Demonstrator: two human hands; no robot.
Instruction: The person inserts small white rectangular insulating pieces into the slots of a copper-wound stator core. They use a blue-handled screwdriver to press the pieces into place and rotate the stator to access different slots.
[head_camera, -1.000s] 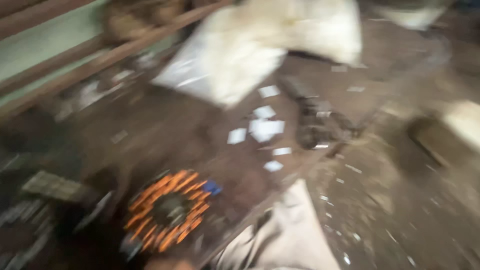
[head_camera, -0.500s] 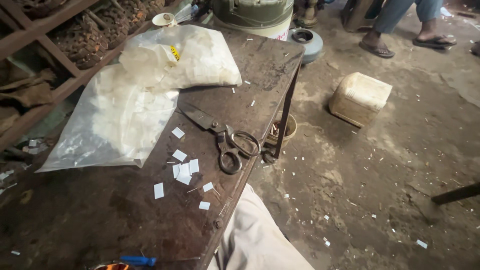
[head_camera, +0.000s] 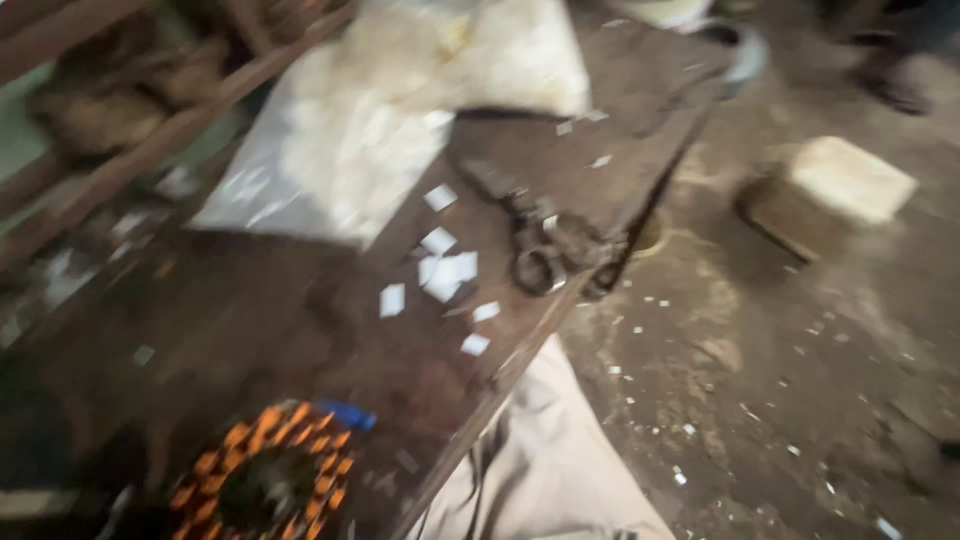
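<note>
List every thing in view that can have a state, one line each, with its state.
Scissors: lying flat near the table edge; open or shut lost in blur.
Large plastic bag: filled with white material, lying flat.
Paper scraps: scattered loose on the wooden table.
Orange-wound ring: lying flat.
Pale block: on the floor.

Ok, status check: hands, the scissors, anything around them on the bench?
Neither hand in view. Scissors flat near the table edge, untouched. White paper scraps beside them, plastic bag behind, orange-wound ring nearest.

Motion blur smears the whole frame — edges of the scissors (head_camera: 545, 240) and paper scraps (head_camera: 447, 272) run soft. Light is dim and warm; the plastic bag (head_camera: 400, 130) at upper centre glares pale, the lower left sinks into shadow.
</note>
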